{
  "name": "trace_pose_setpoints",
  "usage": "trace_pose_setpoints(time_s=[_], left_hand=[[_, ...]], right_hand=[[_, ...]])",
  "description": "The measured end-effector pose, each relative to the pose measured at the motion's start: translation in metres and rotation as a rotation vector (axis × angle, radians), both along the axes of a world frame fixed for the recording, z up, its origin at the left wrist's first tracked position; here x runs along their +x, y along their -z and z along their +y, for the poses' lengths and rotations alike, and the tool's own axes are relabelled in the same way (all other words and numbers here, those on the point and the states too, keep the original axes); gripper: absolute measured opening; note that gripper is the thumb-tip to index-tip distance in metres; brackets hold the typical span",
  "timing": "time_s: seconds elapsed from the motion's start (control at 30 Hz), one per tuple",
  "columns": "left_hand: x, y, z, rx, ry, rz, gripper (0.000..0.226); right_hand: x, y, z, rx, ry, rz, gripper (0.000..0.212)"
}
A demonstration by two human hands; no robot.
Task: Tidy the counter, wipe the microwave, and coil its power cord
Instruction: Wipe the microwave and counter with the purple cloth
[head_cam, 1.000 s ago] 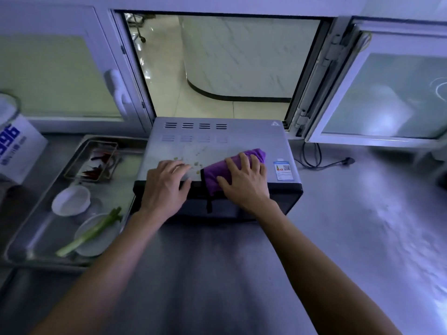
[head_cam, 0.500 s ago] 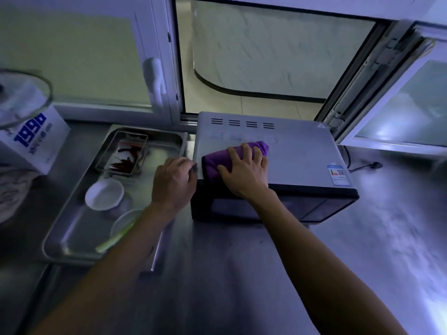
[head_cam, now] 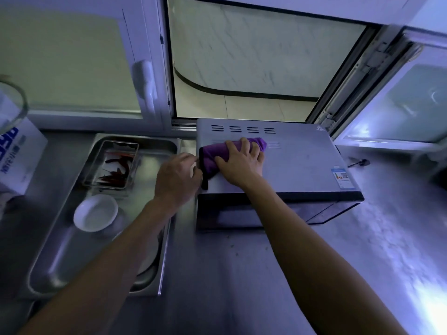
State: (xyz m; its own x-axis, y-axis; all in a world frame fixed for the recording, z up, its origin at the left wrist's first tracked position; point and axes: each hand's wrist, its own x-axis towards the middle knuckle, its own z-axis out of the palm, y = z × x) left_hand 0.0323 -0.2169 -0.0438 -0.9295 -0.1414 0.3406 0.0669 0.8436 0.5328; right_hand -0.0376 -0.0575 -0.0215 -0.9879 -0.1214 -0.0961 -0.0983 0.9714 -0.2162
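Cloth point(head_cam: 219, 154) slid to microwave point(head_cam: 302, 163) left edge; right hand point(head_cam: 242, 163) flat, fingers spread; left hand point(head_cam: 177, 178) cupped alongside.

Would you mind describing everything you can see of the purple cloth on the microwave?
The purple cloth looks like soft microfibre, bunched into a rough roll with a black edge strip hanging at its left end. It lies on the grey top of the microwave, near the left edge, just in front of the vent slots. The right hand presses flat on it, covering its middle; the left hand sits cupped at the microwave's left edge, beside the cloth's black strip.
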Motion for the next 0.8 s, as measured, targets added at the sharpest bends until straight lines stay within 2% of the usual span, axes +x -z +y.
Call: trace_pose_setpoints(time_s=[0.6, 0.8], left_hand=[[-0.083, 0.005, -0.018, 0.027, 0.021, -0.064, 0.044], [-0.076, 0.007, -0.017, 0.005, 0.013, -0.058, 0.032]], right_hand=[[-0.106, 0.004, -0.036, -0.062, 0.048, 0.055, 0.066], [-0.113, 0.005, -0.029, -0.096, 0.001, 0.072, 0.061]])
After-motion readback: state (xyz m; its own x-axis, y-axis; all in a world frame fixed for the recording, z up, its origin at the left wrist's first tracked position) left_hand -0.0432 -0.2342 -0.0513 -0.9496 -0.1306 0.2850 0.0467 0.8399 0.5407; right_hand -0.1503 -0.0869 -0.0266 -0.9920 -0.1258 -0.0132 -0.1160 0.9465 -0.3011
